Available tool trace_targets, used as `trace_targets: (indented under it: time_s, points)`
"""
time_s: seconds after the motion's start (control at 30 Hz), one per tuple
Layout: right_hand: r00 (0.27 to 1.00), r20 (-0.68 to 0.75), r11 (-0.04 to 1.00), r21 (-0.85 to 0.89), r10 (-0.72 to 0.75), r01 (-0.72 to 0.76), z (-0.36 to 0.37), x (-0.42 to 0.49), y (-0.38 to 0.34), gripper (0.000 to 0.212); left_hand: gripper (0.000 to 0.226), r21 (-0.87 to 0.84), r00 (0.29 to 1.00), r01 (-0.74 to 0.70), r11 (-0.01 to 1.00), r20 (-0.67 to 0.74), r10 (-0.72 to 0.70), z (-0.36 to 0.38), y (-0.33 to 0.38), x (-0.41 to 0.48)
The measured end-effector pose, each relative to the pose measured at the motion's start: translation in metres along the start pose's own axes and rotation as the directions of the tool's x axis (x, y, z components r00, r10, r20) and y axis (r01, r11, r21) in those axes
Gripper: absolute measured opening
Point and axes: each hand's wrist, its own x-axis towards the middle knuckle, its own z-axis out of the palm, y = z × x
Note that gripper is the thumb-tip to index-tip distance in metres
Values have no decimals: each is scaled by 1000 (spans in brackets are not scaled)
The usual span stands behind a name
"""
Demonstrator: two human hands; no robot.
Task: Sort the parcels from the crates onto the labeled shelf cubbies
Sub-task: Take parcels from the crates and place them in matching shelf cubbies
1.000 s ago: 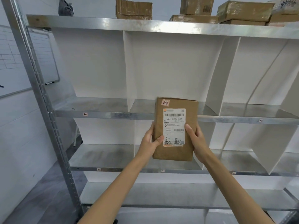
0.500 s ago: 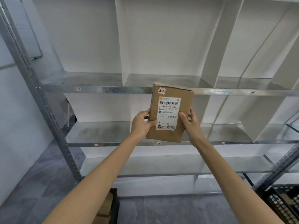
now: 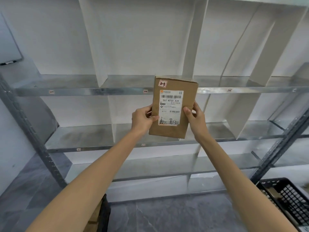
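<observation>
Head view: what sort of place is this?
Probably a parcel sorting room: a metal rack split into cubbies by white dividers, small tags on its shelf edges, and a barcode-labelled parcel.

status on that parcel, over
Gripping parcel: left hand, right hand. Held up before shelf, not yet in a cubby. Nothing seen blocking.

— What carries everything here?
— A galvanised metal shelf, several levels high. Upright white dividers split it into cubbies. Small labels sit on the front rails.
— And underneath?
— Grey veined floor tiles. A black mesh crate stands on them at the lower right, beside the rack's post. A second dark crate is at the bottom edge, with brown cardboard showing in it.
</observation>
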Motion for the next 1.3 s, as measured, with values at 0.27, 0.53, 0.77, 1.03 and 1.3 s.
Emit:
trace_targets:
  time_s: [0.27,0.53,0.77,1.03,1.3]
  points:
    - [994,-51,996,-6,92,-92,-69,-26,35,27,38,65,996,85,994,2,-85,84,-4,-17]
    - [991,-26,991,-12,133,-133,-93,-33,74,43,23,23,971,236,971,31,-237,128,-38,-38]
    - [966,-54,967,11,253,-253,-132,-13,115,48,27,43,965,248,968,83,-251,179,-36,-21]
    - [944,-119,950,-13,308,-312,-188,44,163,41,28,39,955,206,978,209,-210,264,-44,37]
    - [904,-142,915,72,403,-396,-224,93,198,42,42,72,937,237,969,248,-247,325,-55,90]
